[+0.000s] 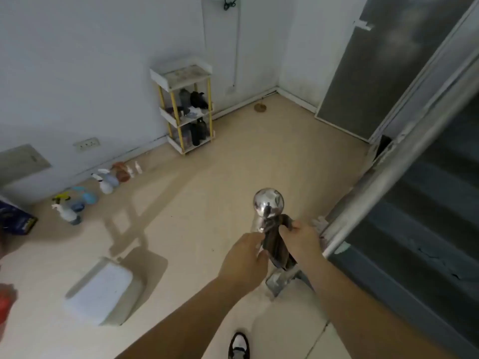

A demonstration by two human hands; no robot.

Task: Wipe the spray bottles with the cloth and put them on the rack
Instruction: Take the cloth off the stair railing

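left hand (pixel 243 257): fingers curled, pinching lower part of dark brown cloth (pixel 275 246)
right hand (pixel 300 238): gripping upper fold of same cloth
cloth: draped on chrome ball-topped rail post (pixel 268 203), just below ball
bottles: mixed-colour plastic spray bottles (pixel 106 183) in a row on beige floor (pixel 207 193) by white wall, well apart from hands
rack: white three-tier rack with yellow posts (pixel 185 110), against wall beyond bottles
step: probably fetching cloth, no wiping yet
next: pull cloth off post, cross to bottles, grasp one

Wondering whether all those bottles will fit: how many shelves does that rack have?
3. The rack has a top shelf, a middle shelf holding dark bottles, and a bottom shelf with more. None seems hidden.
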